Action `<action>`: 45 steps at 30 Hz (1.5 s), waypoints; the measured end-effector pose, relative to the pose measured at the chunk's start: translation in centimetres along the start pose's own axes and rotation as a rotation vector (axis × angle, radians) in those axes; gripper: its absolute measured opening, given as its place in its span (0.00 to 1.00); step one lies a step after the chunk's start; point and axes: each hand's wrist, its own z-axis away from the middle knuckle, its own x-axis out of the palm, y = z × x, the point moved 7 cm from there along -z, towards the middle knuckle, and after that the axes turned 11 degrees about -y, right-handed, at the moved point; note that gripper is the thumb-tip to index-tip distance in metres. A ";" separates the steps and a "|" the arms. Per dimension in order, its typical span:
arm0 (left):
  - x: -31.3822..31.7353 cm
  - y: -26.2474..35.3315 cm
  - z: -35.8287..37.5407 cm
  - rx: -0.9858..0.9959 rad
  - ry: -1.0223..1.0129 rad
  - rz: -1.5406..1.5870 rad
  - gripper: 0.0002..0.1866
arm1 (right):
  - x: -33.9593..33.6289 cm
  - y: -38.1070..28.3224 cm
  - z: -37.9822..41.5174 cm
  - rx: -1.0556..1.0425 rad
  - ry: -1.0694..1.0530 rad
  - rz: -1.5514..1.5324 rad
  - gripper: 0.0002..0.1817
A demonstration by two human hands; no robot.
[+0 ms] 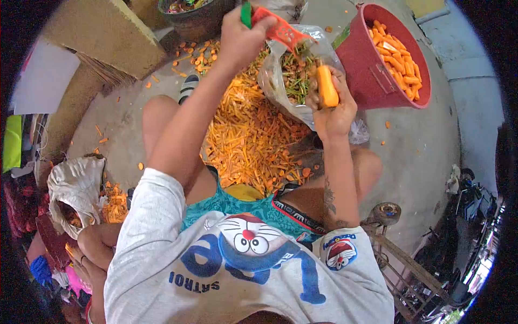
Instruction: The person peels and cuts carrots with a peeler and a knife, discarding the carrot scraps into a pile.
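Note:
In the upper middle of the head view, my left hand (pixel 243 39) is closed round a red-orange tool (pixel 281 31) with a green end. My right hand (pixel 340 108) grips a peeled orange carrot (pixel 327 86), held upright just right of the tool. Behind that carrot lies an open clear plastic bag (pixel 274 81) with green and brown scraps (pixel 295 81). A big pile of orange peelings (pixel 248 129) covers the floor between the knees.
A red bucket (pixel 359 70) of peeled carrots stands tilted at upper right. A dark tub (pixel 189 20) is at the top. At left are a white sack (pixel 75 183) and another person's hand (pixel 89 270). A metal cart (pixel 402 264) is at lower right.

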 end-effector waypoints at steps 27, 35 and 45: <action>1.2 1.7 0.7 0.171 -0.083 0.028 0.09 | -1.6 -0.6 0.3 -0.056 0.097 0.129 0.16; 4.0 3.1 3.3 0.113 -0.285 -0.062 0.08 | -0.3 -0.9 -0.2 -0.090 0.158 0.093 0.15; 2.4 2.2 1.7 0.110 -0.177 0.029 0.10 | -5.7 0.2 -0.5 0.015 0.298 -0.093 0.14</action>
